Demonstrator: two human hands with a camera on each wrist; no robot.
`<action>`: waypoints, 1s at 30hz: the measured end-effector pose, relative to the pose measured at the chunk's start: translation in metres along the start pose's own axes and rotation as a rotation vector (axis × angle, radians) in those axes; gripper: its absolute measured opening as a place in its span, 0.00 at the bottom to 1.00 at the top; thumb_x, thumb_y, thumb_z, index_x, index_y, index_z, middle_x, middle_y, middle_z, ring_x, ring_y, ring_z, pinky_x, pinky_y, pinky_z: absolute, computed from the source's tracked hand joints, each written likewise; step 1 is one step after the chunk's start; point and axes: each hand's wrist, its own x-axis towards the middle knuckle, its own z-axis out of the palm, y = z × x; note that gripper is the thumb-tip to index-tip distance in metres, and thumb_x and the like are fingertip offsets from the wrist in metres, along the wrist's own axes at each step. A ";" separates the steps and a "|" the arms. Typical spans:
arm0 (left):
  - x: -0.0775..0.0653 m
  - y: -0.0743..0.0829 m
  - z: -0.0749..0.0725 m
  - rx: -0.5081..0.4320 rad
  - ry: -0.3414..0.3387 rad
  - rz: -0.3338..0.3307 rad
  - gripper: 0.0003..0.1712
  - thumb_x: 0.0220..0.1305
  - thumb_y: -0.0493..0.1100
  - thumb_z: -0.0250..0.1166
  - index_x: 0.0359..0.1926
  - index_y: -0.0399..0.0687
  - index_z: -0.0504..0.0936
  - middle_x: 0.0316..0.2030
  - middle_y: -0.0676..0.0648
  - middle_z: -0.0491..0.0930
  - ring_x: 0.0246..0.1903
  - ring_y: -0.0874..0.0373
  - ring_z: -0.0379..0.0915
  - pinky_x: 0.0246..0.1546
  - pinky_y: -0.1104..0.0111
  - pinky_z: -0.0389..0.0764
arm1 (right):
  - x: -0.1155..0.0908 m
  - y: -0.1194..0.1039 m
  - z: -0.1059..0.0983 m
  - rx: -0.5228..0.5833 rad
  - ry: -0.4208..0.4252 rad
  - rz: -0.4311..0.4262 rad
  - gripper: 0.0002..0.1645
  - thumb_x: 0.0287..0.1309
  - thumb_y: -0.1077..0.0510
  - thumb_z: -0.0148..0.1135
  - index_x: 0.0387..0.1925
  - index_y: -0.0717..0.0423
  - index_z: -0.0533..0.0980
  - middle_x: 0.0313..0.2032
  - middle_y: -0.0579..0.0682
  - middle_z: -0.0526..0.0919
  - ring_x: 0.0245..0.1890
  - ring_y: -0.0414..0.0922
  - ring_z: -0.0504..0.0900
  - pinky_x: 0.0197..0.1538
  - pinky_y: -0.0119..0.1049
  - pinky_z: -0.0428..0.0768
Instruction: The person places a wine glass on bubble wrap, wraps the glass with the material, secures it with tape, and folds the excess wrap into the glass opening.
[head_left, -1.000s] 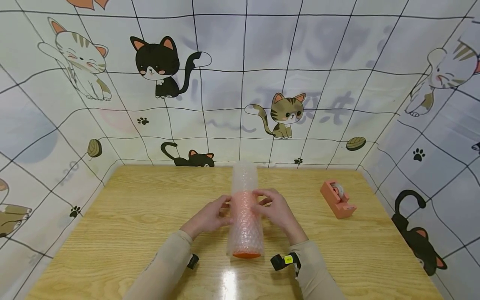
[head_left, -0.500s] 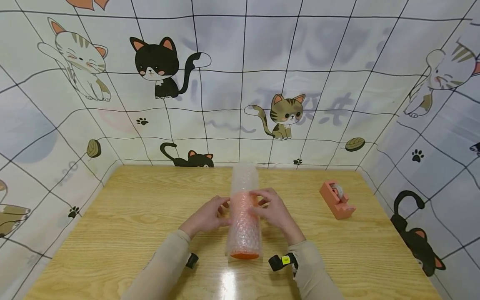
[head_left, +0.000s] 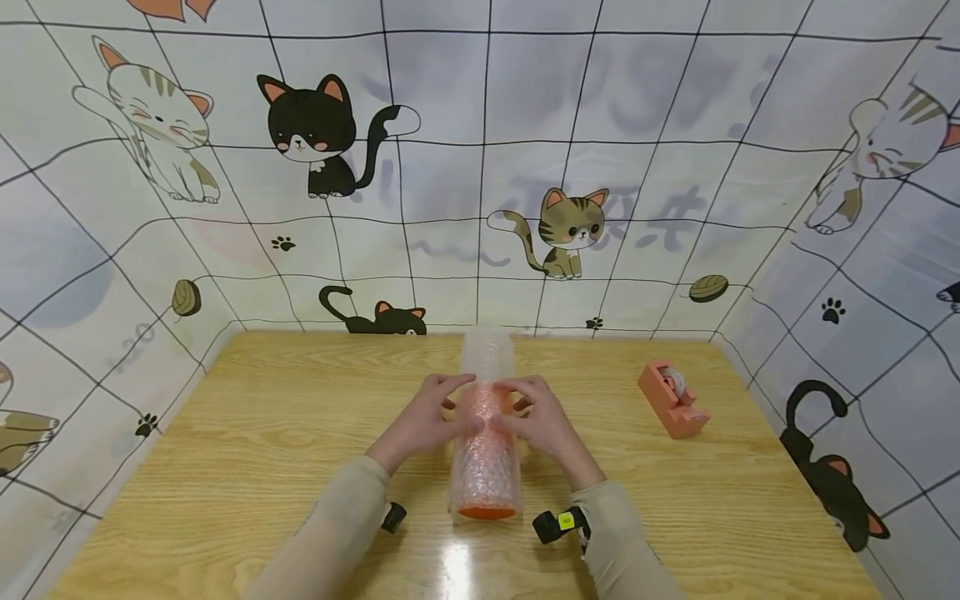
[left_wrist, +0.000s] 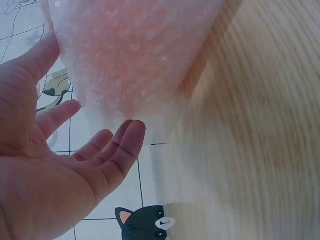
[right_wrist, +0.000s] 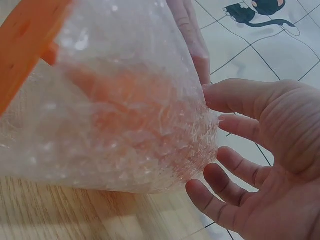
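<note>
An orange object wrapped in bubble wrap [head_left: 486, 467] lies lengthwise on the table, forming a long roll. Its orange end [head_left: 487, 512] shows toward the near edge; the rest of its shape is hidden under the wrap. From the left, my left hand [head_left: 427, 421] touches the top of the roll with thumb and index finger. In the left wrist view its other fingers [left_wrist: 120, 160] extend loosely beside the wrap. My right hand [head_left: 543, 425] touches the opposite side, thumb and index finger on the wrap, while its remaining fingers [right_wrist: 220, 190] spread along the side in the right wrist view.
A coral-pink tape dispenser [head_left: 672, 400] with a roll of clear tape stands on the right side of the wooden table [head_left: 285, 408]. Behind and at both sides hangs a cat-print cloth [head_left: 442, 167]. Each wrist wears a small black camera [head_left: 551, 527].
My left hand has moved up and right, from the roll's side onto its top, nearer the right hand. The right hand stays on the wrap with only a slight shift.
</note>
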 end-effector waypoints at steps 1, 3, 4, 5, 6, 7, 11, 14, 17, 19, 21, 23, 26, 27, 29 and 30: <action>0.000 0.000 0.001 0.009 0.001 -0.002 0.41 0.66 0.53 0.73 0.76 0.56 0.68 0.67 0.36 0.64 0.55 0.43 0.74 0.45 0.58 0.84 | 0.000 0.000 0.000 -0.002 0.000 0.003 0.29 0.56 0.60 0.77 0.60 0.51 0.81 0.57 0.59 0.72 0.48 0.54 0.75 0.38 0.40 0.81; 0.000 0.000 0.003 0.022 0.003 -0.014 0.41 0.65 0.55 0.73 0.75 0.57 0.69 0.67 0.36 0.64 0.55 0.43 0.74 0.45 0.57 0.85 | 0.000 0.000 0.001 -0.001 -0.001 0.004 0.29 0.56 0.59 0.77 0.60 0.50 0.81 0.57 0.59 0.72 0.49 0.54 0.75 0.37 0.40 0.81; 0.000 0.000 0.003 0.024 0.005 -0.019 0.41 0.65 0.55 0.74 0.75 0.57 0.69 0.66 0.36 0.64 0.55 0.42 0.74 0.45 0.56 0.85 | -0.001 0.000 0.001 0.000 -0.002 0.005 0.29 0.56 0.59 0.77 0.60 0.50 0.81 0.57 0.59 0.72 0.49 0.54 0.75 0.37 0.40 0.82; 0.000 0.000 0.004 0.022 0.004 -0.026 0.41 0.65 0.55 0.74 0.75 0.57 0.69 0.66 0.36 0.64 0.55 0.42 0.74 0.45 0.56 0.85 | -0.001 0.001 0.001 0.001 -0.003 0.005 0.29 0.56 0.58 0.77 0.60 0.50 0.80 0.57 0.59 0.73 0.49 0.54 0.76 0.37 0.40 0.82; 0.000 0.000 0.004 0.020 0.003 -0.032 0.41 0.65 0.55 0.74 0.75 0.57 0.69 0.66 0.36 0.64 0.55 0.42 0.74 0.46 0.55 0.85 | -0.001 0.002 0.000 0.004 -0.003 0.003 0.30 0.56 0.58 0.77 0.61 0.51 0.80 0.58 0.59 0.73 0.49 0.53 0.76 0.37 0.39 0.82; 0.000 0.001 0.005 0.017 0.003 -0.040 0.41 0.65 0.55 0.74 0.75 0.58 0.69 0.66 0.36 0.64 0.55 0.42 0.74 0.46 0.55 0.84 | -0.002 0.003 0.000 0.011 -0.002 0.001 0.30 0.56 0.58 0.76 0.61 0.51 0.80 0.58 0.58 0.73 0.49 0.53 0.76 0.37 0.39 0.82; 0.000 0.000 0.005 -0.003 -0.003 -0.071 0.42 0.64 0.57 0.74 0.75 0.61 0.68 0.65 0.37 0.64 0.55 0.41 0.73 0.47 0.53 0.83 | -0.003 0.008 -0.003 0.070 0.011 0.010 0.30 0.59 0.58 0.74 0.63 0.54 0.78 0.60 0.57 0.75 0.49 0.53 0.79 0.38 0.39 0.83; 0.000 -0.002 0.006 -0.014 -0.003 -0.089 0.42 0.63 0.58 0.74 0.75 0.63 0.68 0.64 0.37 0.64 0.55 0.41 0.73 0.46 0.53 0.83 | -0.003 0.011 -0.005 0.120 0.014 0.042 0.31 0.61 0.57 0.74 0.65 0.56 0.76 0.61 0.58 0.75 0.51 0.53 0.80 0.42 0.42 0.85; 0.000 -0.004 0.005 -0.019 -0.009 -0.095 0.42 0.63 0.58 0.74 0.75 0.63 0.68 0.63 0.37 0.65 0.55 0.41 0.74 0.46 0.54 0.83 | -0.003 0.013 -0.005 0.137 0.010 0.082 0.34 0.62 0.54 0.74 0.67 0.58 0.73 0.60 0.59 0.76 0.52 0.54 0.81 0.46 0.47 0.86; 0.000 -0.005 0.005 -0.019 -0.013 -0.101 0.43 0.63 0.57 0.75 0.75 0.64 0.68 0.63 0.38 0.65 0.54 0.41 0.75 0.46 0.55 0.84 | -0.002 0.014 -0.005 0.138 0.007 0.098 0.36 0.62 0.53 0.74 0.67 0.60 0.72 0.60 0.60 0.76 0.53 0.55 0.82 0.48 0.49 0.86; 0.000 -0.005 0.004 -0.022 -0.016 -0.104 0.43 0.63 0.57 0.75 0.75 0.64 0.67 0.63 0.37 0.65 0.54 0.41 0.76 0.45 0.55 0.84 | -0.002 0.016 -0.004 0.139 0.001 0.115 0.37 0.63 0.51 0.73 0.68 0.62 0.72 0.60 0.61 0.77 0.53 0.56 0.83 0.49 0.49 0.87; -0.001 -0.005 0.003 -0.028 -0.015 -0.106 0.43 0.62 0.56 0.75 0.75 0.64 0.67 0.63 0.37 0.65 0.53 0.41 0.76 0.44 0.56 0.84 | -0.002 0.017 -0.003 0.156 -0.015 0.131 0.38 0.64 0.51 0.72 0.68 0.64 0.70 0.61 0.63 0.77 0.54 0.56 0.83 0.49 0.49 0.87; 0.000 -0.005 0.003 -0.040 -0.011 -0.103 0.43 0.62 0.55 0.76 0.75 0.62 0.68 0.64 0.37 0.65 0.51 0.42 0.78 0.44 0.57 0.85 | -0.003 0.018 -0.002 0.194 -0.050 0.155 0.38 0.67 0.50 0.70 0.69 0.69 0.69 0.62 0.66 0.77 0.54 0.57 0.84 0.49 0.49 0.87; 0.000 -0.005 0.003 -0.044 -0.011 -0.102 0.43 0.62 0.54 0.76 0.75 0.62 0.67 0.64 0.36 0.65 0.51 0.42 0.79 0.44 0.57 0.85 | -0.002 0.018 -0.001 0.209 -0.063 0.163 0.38 0.67 0.51 0.69 0.69 0.69 0.68 0.62 0.67 0.77 0.54 0.57 0.84 0.50 0.48 0.87; 0.000 -0.005 0.003 -0.054 -0.009 -0.098 0.43 0.63 0.53 0.76 0.75 0.61 0.68 0.65 0.36 0.65 0.50 0.42 0.80 0.44 0.57 0.85 | -0.002 0.018 0.000 0.226 -0.088 0.175 0.38 0.68 0.51 0.68 0.69 0.70 0.68 0.62 0.67 0.76 0.53 0.56 0.84 0.50 0.47 0.87; 0.000 -0.006 0.003 -0.060 -0.008 -0.097 0.43 0.63 0.52 0.76 0.75 0.61 0.68 0.65 0.36 0.66 0.50 0.42 0.81 0.45 0.57 0.86 | -0.002 0.018 0.001 0.227 -0.096 0.177 0.38 0.68 0.51 0.68 0.69 0.71 0.68 0.62 0.68 0.77 0.53 0.56 0.85 0.50 0.47 0.87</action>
